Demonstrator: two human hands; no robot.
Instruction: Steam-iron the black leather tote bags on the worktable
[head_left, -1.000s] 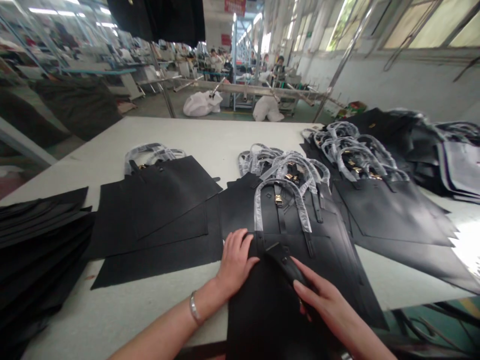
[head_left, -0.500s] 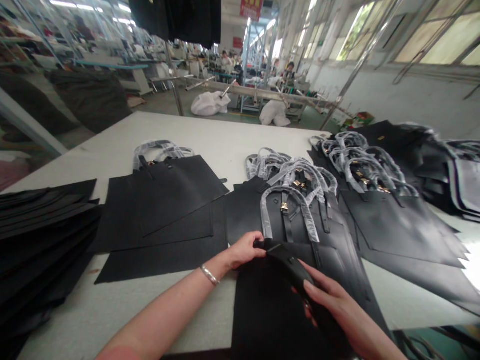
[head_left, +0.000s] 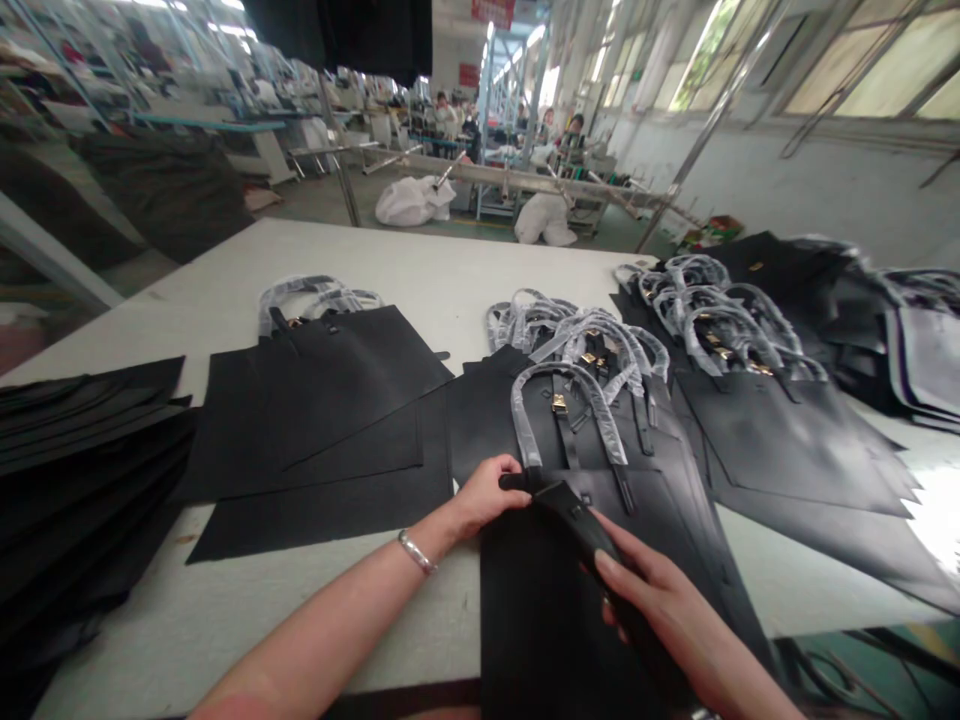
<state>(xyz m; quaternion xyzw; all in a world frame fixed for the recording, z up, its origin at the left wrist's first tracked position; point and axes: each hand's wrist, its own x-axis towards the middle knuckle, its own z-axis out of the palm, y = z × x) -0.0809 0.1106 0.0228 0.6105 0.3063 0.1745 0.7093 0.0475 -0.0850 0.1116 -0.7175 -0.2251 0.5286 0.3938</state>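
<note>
In the head view, my left hand, with a silver bangle at its wrist, pinches the upper left corner of a black bag panel. My right hand is closed around the folded upper right part of that same panel, fingers partly hidden behind it. The panel hangs between both hands over other black bag panels. Just beyond the hands stands a plastic-wrapped bag handle, arched over a strap with a gold clasp.
Black panels with wrapped handles lie at left and in a pile at right. A fanned stack of black pieces sits at the far left of the pale table. A metal rail and white sacks stand beyond.
The held panel has shifted slightly; its left edge sits a little further right and its folded corner stands a bit higher. Both hands keep their grip. The whole view has moved slightly.
</note>
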